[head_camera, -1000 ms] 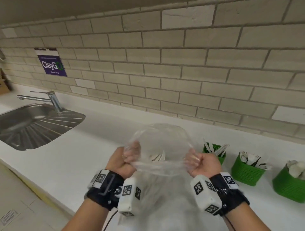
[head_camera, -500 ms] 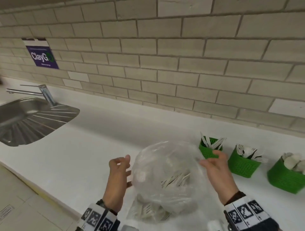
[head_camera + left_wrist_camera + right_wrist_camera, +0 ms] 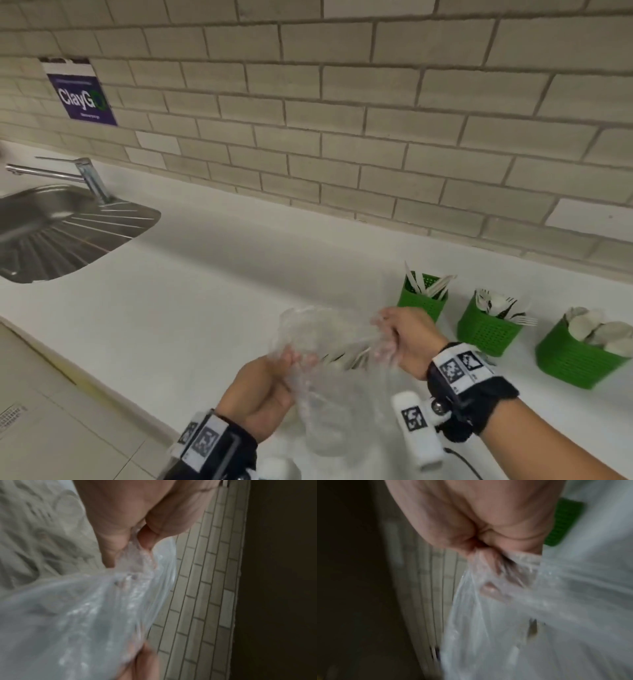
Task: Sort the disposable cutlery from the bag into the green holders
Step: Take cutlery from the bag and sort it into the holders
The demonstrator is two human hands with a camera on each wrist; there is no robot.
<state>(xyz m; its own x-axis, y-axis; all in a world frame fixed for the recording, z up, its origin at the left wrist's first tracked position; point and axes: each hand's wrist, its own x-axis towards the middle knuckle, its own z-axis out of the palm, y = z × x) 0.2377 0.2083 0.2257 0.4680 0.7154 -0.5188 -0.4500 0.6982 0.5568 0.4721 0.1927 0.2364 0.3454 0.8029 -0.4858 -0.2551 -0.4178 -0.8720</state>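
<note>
A clear plastic bag point(image 3: 335, 383) with white cutlery showing inside hangs over the white counter between my hands. My left hand point(image 3: 263, 387) grips the bag's left edge, and in the left wrist view the bag point(image 3: 77, 615) is bunched between thumb and fingers of that left hand point(image 3: 135, 545). My right hand point(image 3: 404, 337) grips the right edge, the bag point(image 3: 539, 608) gathered in the fist of that right hand point(image 3: 488, 550). Three green holders stand to the right: the first point(image 3: 423, 299) holds knives, the second point(image 3: 488, 330) forks, the third point(image 3: 579, 356) spoons.
A steel sink point(image 3: 58, 233) with a tap point(image 3: 85, 174) is set into the counter point(image 3: 205, 294) at far left. A tiled wall runs behind, with a purple sign point(image 3: 82, 97). The counter's front edge drops to a tiled floor point(image 3: 51, 428) at lower left.
Half a second ago both hands were open beside the bag resting on the counter. Now both grip its top edges again and hold it up, close to the first holder.
</note>
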